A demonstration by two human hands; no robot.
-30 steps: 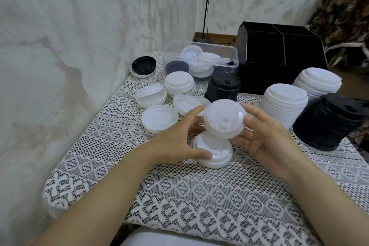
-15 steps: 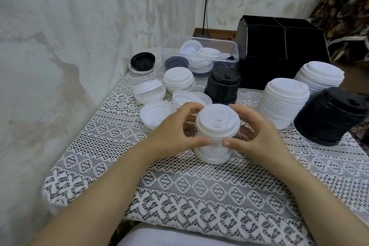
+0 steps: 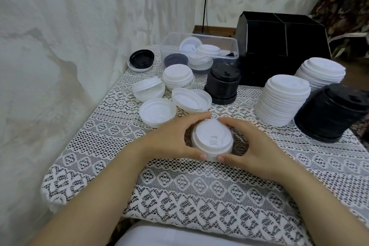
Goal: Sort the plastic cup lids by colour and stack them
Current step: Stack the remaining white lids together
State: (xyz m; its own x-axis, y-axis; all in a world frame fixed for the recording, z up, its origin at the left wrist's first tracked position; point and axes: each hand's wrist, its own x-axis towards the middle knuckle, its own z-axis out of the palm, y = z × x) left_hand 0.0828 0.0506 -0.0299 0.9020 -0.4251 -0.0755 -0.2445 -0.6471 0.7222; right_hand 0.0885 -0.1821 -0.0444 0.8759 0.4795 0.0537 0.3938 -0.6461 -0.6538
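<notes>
Left hand [image 3: 171, 138]: curled round the left side of the held white lids [image 3: 212, 139], thumb tip on the near rim, fingers over the far rim.
Right hand [image 3: 257, 146]: grasping the same lids from the right side, thumb near, fingers far; the two thumb tips are just beside each other.
Held white lids: a low stack, sip-hole side up, down at the lace cloth [image 3: 179, 185], front centre of the table.
Tall white stack [image 3: 283, 102]: upright, right of centre, well apart from the hands.
Second white stack [image 3: 321, 72]: behind the first, leaning slightly.
Large black stack [image 3: 331, 114]: far right, tilted, touching the tall white stack.
Small black stack [image 3: 222, 86]: centre back, upright.
Short white stack [image 3: 178, 76]: left of the small black stack.
Loose white lids: one upturned [image 3: 157, 113] near the left hand; one tilted pair [image 3: 148, 89] behind it; two overlapping [image 3: 191, 99] between these and the small black stack.
Single black lid [image 3: 141, 60]: upturned on a pale lid at the far left corner.
Clear tub [image 3: 223, 40]: at the back, holding mixed white and dark lids.
Black organiser box [image 3: 279, 46]: behind the stacks, right of the tub.
</notes>
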